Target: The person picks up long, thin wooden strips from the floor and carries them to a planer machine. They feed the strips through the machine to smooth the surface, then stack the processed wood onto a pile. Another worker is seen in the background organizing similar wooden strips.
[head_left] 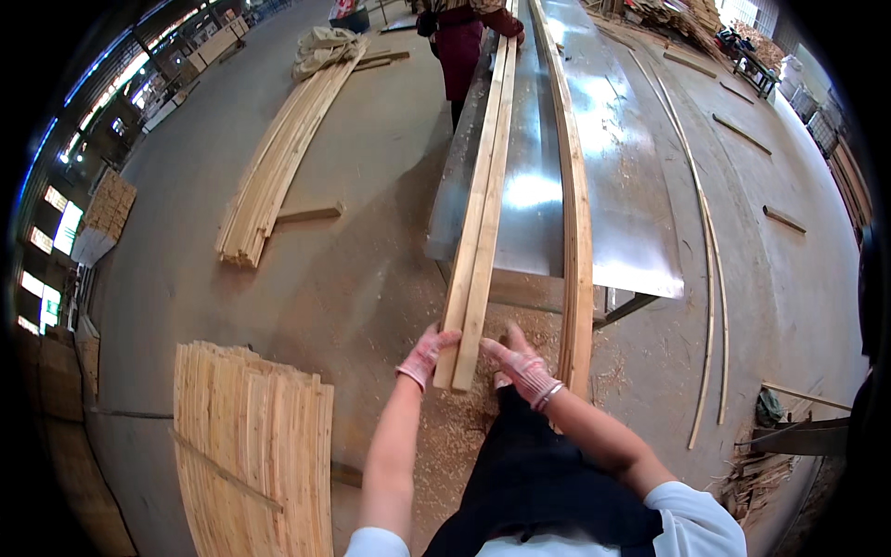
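Note:
Two long wooden strips [475, 269] lie side by side along a shiny metal table [608, 204], their near ends jutting past its edge towards me. My left hand [431, 356], in a pinkish work glove, is closed round the left side of these ends. On their other side is my right hand [525, 365], gloved alike, with its fingers apart. One of its fingertips reaches the right strip's edge; whether it presses on it I cannot tell. At the far end, a co-worker's gloved hand [518, 33] is beside the strips.
Another long wooden piece [577, 232] lies further right on the table, its end overhanging near my right forearm. Stacked strips [255, 436] stand at lower left, with a longer pile [288, 148] beyond. Thin strips [707, 251] and wood shavings [427, 446] lie on the floor.

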{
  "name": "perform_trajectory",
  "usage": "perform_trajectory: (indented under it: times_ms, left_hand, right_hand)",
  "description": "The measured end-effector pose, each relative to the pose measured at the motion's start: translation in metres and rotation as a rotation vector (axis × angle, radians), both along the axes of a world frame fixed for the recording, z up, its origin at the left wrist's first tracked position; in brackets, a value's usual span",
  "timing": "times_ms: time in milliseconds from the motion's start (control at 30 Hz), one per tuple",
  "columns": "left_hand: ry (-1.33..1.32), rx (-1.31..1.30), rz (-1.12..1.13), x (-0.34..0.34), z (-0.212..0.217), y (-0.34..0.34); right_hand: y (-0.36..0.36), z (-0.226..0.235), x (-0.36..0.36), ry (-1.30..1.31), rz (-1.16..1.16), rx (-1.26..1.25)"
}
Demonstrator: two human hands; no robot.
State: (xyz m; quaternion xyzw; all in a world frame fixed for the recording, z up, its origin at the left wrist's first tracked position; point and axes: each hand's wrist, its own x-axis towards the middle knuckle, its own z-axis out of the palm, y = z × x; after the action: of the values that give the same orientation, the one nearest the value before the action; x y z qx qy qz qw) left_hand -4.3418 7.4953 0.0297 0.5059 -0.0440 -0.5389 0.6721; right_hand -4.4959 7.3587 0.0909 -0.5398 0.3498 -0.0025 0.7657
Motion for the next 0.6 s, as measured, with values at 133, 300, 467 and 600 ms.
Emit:
perform_trajectory:
  times_ms: [133,300,467,600]
  left_hand:
    - [0.082,-0.074,0.073,-0.001,-0.011,0.006]
    - [0.043,-0.087,0.06,-0.01,-0.018,0.016]
    - [-0.002,0.082,0.074,-0.034,0.018,0.055]
    - [0.03,0.118,-0.014,-0.053,0.004,0.085]
  right_hand:
    - [0.013,-0.05,0.044,0.056,-0.111,0.197]
    - [0.026,-0.055,0.069,-0.155,-0.269,0.287]
    - [0.045,-0.039,0.071,-0.128,-0.313,0.174]
    - [0.054,-0.056,0.055,-0.008,-0.224,-0.084]
